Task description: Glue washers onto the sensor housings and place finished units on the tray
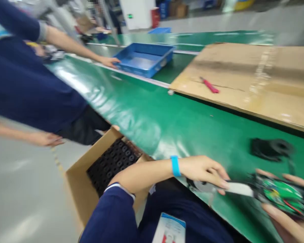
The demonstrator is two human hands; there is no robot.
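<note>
My left hand (205, 172), with a blue band on its wrist, pinches one end of a flat black-and-white strip (239, 189). The strip's other end reaches a black device with an exposed green circuit board (283, 194) and a red wire. My right hand (286, 216) wraps round that device from below and behind, near the right edge. Beyond it on the green table lies a black coiled roll (271, 148). A greyish round part (202, 185) is partly hidden under my left hand.
An open cardboard box (78, 192) of black ring-shaped parts stands at lower left. A red cutter (209, 85) lies on a cardboard sheet (288, 77). At left, a co-worker (27, 81) has a hand on a blue tray (152, 72) on the green table (142, 104).
</note>
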